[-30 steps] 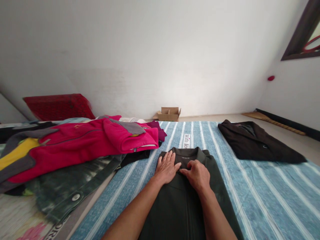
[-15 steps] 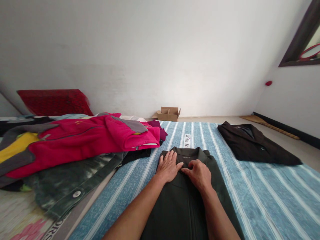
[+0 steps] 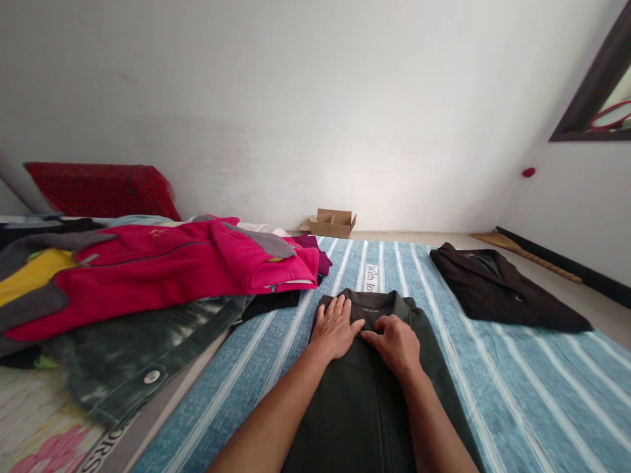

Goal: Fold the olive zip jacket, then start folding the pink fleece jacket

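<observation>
A dark green jacket (image 3: 365, 407) lies flat in front of me on a blue striped sheet (image 3: 517, 381), collar pointing away. My left hand (image 3: 336, 326) rests palm down on the jacket just below the collar, fingers spread. Beside it, my right hand (image 3: 394, 343) lies on the jacket's chest with its fingers curled, its fingertips pressing the fabric at the front seam near the collar. The two hands almost touch at the thumbs.
A pink fleece jacket (image 3: 162, 269) tops a pile of clothes at the left, over a dark green buttoned garment (image 3: 142, 355). A folded dark brown jacket (image 3: 497, 289) lies at the right. A small cardboard box (image 3: 334, 223) stands by the far wall, a red cushion (image 3: 98, 190) at far left.
Both hands stay near the collar with only slight shifts. The view has tilted a little, so the scene sits slightly lower and nearer.
</observation>
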{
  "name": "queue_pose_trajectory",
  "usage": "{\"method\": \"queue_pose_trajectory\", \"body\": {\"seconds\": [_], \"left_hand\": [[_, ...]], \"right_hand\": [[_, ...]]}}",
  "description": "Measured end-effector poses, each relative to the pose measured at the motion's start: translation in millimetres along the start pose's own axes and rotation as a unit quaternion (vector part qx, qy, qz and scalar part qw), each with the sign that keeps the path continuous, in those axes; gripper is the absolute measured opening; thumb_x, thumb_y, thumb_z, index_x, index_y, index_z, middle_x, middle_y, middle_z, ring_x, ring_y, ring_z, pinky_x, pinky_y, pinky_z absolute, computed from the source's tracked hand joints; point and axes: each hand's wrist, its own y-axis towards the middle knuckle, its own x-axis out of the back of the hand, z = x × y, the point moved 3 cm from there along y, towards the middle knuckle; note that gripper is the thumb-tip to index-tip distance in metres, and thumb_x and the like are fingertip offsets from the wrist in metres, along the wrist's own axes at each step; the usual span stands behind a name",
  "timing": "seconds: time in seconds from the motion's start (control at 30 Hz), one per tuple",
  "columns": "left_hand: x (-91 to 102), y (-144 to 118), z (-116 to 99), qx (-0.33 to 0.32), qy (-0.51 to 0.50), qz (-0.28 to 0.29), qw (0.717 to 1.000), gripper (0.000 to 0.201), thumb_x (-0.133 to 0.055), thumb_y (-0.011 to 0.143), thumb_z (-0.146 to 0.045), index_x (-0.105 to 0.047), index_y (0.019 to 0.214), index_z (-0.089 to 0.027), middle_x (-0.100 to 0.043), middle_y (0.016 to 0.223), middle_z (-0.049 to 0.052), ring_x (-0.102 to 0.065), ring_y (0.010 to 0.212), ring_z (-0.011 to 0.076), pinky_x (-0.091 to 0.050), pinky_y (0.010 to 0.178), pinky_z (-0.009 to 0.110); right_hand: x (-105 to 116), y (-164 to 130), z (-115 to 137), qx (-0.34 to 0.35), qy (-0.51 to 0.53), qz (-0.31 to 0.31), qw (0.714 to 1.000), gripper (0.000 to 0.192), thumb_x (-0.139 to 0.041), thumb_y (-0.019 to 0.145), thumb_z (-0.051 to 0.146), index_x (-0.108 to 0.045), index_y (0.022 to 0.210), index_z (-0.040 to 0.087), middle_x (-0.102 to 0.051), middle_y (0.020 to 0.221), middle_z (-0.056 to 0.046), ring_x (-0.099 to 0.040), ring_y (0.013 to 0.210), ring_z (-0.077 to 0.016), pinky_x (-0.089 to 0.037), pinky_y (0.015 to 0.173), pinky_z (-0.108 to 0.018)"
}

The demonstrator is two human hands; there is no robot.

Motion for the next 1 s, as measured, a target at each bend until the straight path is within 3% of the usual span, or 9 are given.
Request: {"method": "queue_pose_trajectory", "body": {"seconds": [1.0], "left_hand": [[-5.4, 3.0, 2.9, -0.002, 0.006, -0.021, 1.0, 0.072, -0.013, 0.089, -0.06, -0.025, 0.143, -0.014, -0.019, 0.151, 0.01, -0.017, 0.138, 0.0245, -0.014, 0.109, 0.049]], "right_hand": [[-0.7, -1.7, -0.8, 0.022, 0.017, -0.022, 0.999, 0.025, -0.062, 0.072, 0.048, -0.063, 0.075, 0.023, -0.061, 0.082, -0.001, -0.059, 0.077, -0.0184, -0.029, 0.055, -0.026]]}}
